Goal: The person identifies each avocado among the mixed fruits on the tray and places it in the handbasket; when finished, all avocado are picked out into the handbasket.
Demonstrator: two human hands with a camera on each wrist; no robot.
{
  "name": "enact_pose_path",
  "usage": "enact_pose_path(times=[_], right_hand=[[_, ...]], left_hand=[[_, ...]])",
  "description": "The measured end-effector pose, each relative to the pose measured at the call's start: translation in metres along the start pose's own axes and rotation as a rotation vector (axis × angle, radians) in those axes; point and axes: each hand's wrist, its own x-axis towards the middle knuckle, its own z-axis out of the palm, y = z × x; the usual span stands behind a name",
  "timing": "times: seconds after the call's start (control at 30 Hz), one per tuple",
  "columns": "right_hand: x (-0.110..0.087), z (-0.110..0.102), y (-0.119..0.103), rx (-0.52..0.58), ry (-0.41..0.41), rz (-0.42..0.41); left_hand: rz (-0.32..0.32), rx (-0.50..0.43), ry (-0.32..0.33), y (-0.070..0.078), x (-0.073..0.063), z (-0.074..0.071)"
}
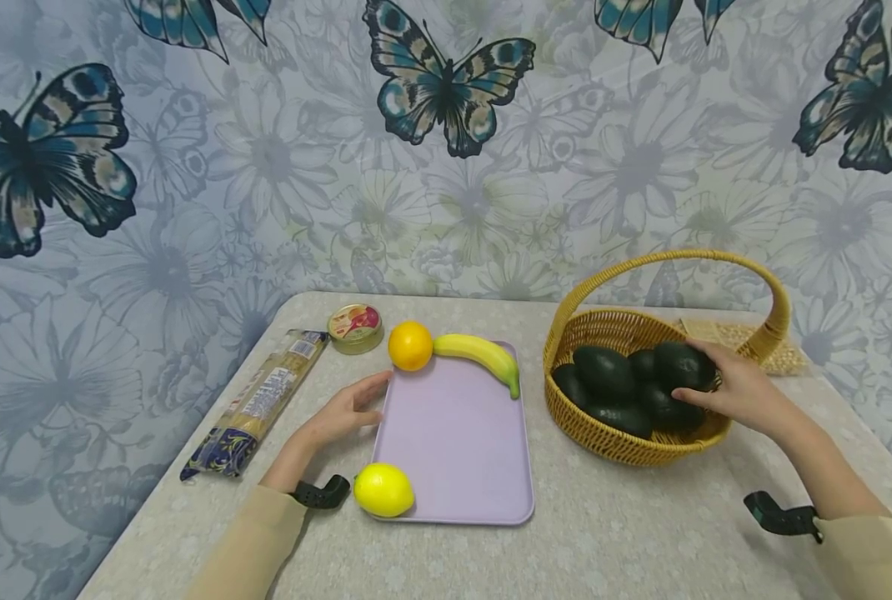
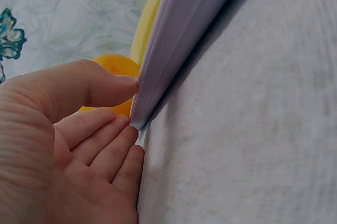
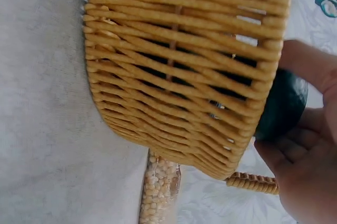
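My right hand [image 1: 742, 387] reaches over the right rim of a wicker basket [image 1: 618, 450] and grips a dark green avocado [image 1: 684, 366] lying on top of several others. In the right wrist view, the thumb and fingers curl round that avocado [image 3: 284, 105] above the woven rim. At the left edge of a lilac tray [image 1: 453, 442], my left hand [image 1: 341, 415] touches the side with its fingertips, the fingers fairly straight. A lemon [image 1: 383, 490], an orange [image 1: 410, 346] and a banana [image 1: 479, 354] lie along the tray's edges.
Left of the tray are a long pasta packet [image 1: 266, 400] and a round can [image 1: 355, 327]. A clear bag of pale grains [image 1: 784, 358] lies behind the basket at right. The basket's tall handle [image 1: 671, 258] arches above the avocados. A butterfly-patterned wall covering stands behind the table.
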Motion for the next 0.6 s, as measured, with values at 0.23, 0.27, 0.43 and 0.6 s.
enact_pose_path(times=[0.23, 0.27, 0.43, 0.6], right_hand=[[-0.010, 0.010, 0.003, -0.094, 0.147, -0.095], [-0.011, 0.011, 0.003, -0.103, 0.154, -0.103], [-0.012, 0.013, 0.003, -0.162, 0.160, -0.130], [-0.012, 0.011, 0.001, -0.163, 0.154, -0.104]], left_hand=[[0.004, -0.007, -0.003, 0.002, 0.000, -0.001], [0.005, -0.007, -0.004, 0.003, 0.000, -0.002], [-0.003, -0.012, 0.001, 0.003, -0.001, -0.002], [-0.019, -0.014, 0.000, 0.003, -0.001, -0.002]])
